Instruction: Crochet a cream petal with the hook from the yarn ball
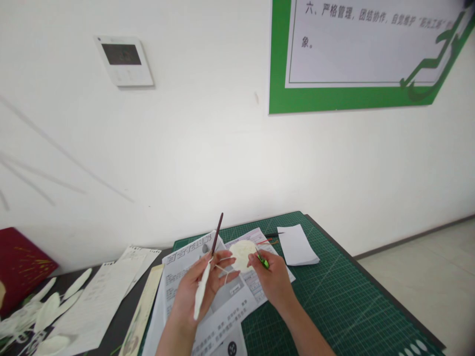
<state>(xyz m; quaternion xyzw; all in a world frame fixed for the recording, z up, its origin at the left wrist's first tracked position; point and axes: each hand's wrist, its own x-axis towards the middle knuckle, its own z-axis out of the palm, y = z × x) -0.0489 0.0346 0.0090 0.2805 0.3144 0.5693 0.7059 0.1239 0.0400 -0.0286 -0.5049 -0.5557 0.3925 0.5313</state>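
Hands [189,288] [273,278] partly hiding printed sheets [178,269], green mat [326,296] beneath, white paper [299,247] near

I could pass a hand to the right of the white paper stack [299,244], over bare green mat [345,291]. Nearer than the stack, the right forearm [299,321] limits me. Left of it, I'm obstructed by the right hand [273,278] with its green tool [263,261], then the left hand [187,289] with an upright dark stick [217,232]. Beyond the stack, the wall [208,148] stops me.
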